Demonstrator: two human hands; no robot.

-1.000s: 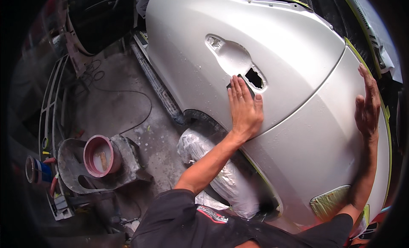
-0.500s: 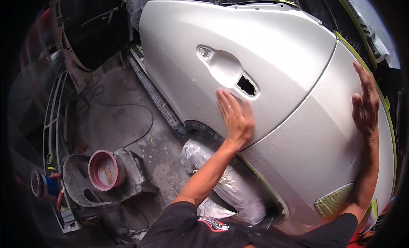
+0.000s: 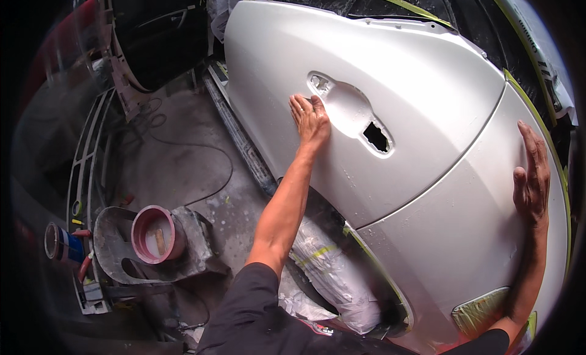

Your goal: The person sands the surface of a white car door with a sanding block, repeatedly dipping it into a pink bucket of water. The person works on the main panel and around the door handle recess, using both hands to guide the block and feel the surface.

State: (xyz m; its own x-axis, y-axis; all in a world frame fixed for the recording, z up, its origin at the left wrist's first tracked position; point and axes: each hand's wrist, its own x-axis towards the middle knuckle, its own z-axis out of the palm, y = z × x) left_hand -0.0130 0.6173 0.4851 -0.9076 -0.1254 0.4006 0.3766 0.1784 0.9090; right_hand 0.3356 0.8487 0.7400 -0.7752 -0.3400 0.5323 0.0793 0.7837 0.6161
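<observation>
One left hand, grip unclear, and one right hand, fingers extended, lay against one silvery-white metal car body.

Car door far, side panel near right, stand at left.
The left hand is on the door, just left of the handle recess; the right hand is at the side panel's right part. The wheel lies left of that panel. On the stand sits a bucket with a block in it; a can stands farther left.
</observation>
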